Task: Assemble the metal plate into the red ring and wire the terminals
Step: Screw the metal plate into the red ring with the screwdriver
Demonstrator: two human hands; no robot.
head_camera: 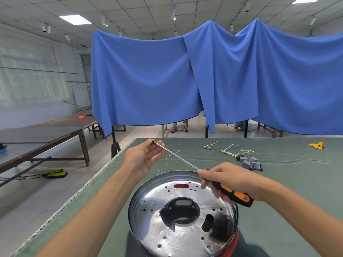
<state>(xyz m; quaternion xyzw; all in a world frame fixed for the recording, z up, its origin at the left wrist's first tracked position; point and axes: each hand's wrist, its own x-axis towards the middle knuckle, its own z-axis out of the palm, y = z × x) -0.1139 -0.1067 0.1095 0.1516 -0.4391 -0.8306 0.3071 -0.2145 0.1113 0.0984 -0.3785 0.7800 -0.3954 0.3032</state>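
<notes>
Nearest the head camera sits one metal plate (182,214), seated in one red ring (234,243) whose edge shows at its lower right, on the green desk (278,229). Above it, the right hand (228,180) has its grip curled around the orange-and-black handle of one screwdriver (230,193). Its long shaft runs up and left to the left hand (146,156), whose fingertips pinch the tip. Three small screws (157,171) lie just beyond the plate's far rim, below the left hand, the nearer one. Several loose wires (230,148) and grey terminal blocks (250,163), too clustered to count, lie well right.
</notes>
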